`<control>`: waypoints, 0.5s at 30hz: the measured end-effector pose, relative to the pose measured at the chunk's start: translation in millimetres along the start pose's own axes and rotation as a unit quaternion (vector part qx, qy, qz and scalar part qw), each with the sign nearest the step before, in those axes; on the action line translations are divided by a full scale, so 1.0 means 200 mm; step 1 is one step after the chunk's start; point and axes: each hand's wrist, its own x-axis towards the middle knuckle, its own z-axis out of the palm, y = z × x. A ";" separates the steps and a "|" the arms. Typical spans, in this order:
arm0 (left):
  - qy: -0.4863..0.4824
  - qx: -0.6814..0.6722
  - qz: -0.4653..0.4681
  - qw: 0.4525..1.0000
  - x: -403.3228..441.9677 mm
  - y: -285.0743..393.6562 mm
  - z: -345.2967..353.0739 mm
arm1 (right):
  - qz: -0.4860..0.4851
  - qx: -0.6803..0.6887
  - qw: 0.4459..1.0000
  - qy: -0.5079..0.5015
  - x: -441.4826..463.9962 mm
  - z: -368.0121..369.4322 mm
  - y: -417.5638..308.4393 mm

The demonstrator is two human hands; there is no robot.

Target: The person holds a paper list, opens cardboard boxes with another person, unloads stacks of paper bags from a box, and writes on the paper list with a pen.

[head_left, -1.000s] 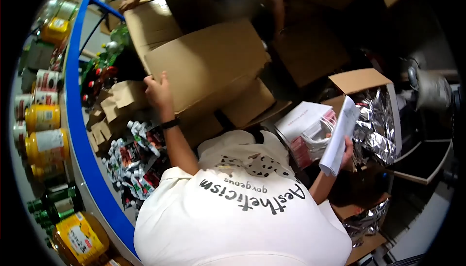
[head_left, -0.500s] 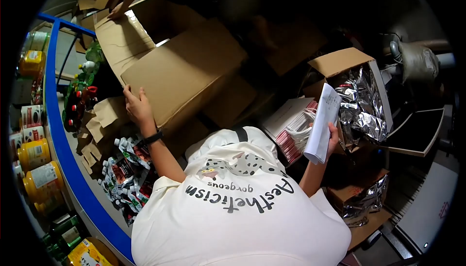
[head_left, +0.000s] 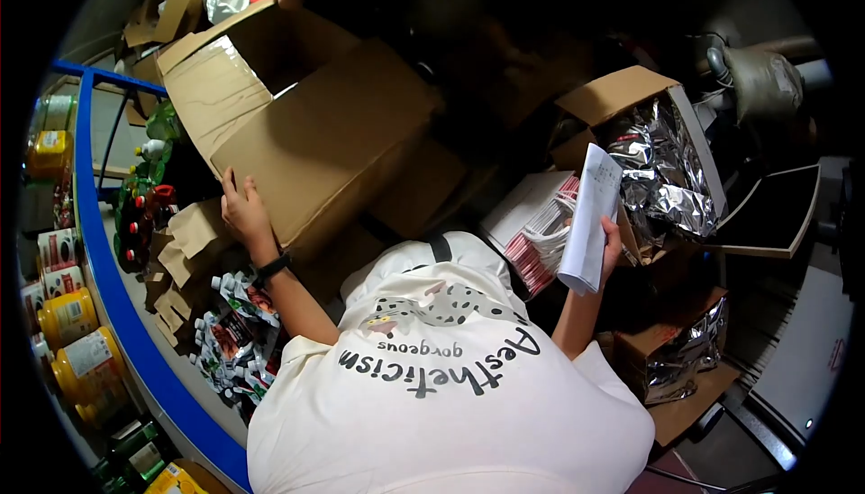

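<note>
My left hand (head_left: 245,211) rests against the left edge of a large open cardboard box (head_left: 333,133), its fingers on the flap and the thumb side toward the box. The box is tilted, with its dark inside showing at the top. In my right hand (head_left: 611,246) are folded white papers (head_left: 591,219) with faint writing, held upright. Just left of the papers lies a stack of white and pink paper bags (head_left: 532,224) with white cord handles. Behind my right hand an open carton (head_left: 622,97) holds silver foil packs (head_left: 662,174).
A blue rail (head_left: 135,314) runs down the left, with yellow-lidded jars (head_left: 90,363) beyond it. Small capped pouches (head_left: 236,336) lie beside my left forearm. Green and red bottles (head_left: 135,210) stand farther up. Another foil-filled carton (head_left: 671,350) is at lower right.
The view has shifted, and the large box sits farther left and more tilted. A co-worker's hand at the box's far upper corner is no longer clearly visible. My right hand still holds the papers.
</note>
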 end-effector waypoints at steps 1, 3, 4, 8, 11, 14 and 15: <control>-0.013 -0.003 -0.012 1.000 0.00 0.02 -0.02 | -0.001 -0.006 1.000 -0.010 0.00 0.00 0.00; -0.025 -0.011 -0.023 0.999 0.01 0.03 -0.02 | -0.019 0.001 0.999 0.026 -0.01 0.03 0.01; -0.025 -0.016 -0.021 0.999 0.01 0.02 -0.01 | -0.028 0.005 0.999 0.044 -0.01 0.03 0.01; -0.021 0.004 -0.024 0.999 0.02 0.00 0.03 | -0.012 0.011 1.000 0.008 0.00 -0.03 0.01; -0.002 -0.003 0.003 1.000 0.03 -0.04 0.05 | -0.014 -0.003 1.000 -0.002 -0.02 -0.01 0.00; -0.004 -0.001 0.010 1.000 0.03 -0.03 0.03 | -0.009 -0.002 1.000 -0.002 -0.03 0.00 0.00; -0.006 0.000 0.010 1.000 0.03 -0.03 0.03 | -0.007 -0.005 1.000 -0.005 -0.02 0.00 -0.01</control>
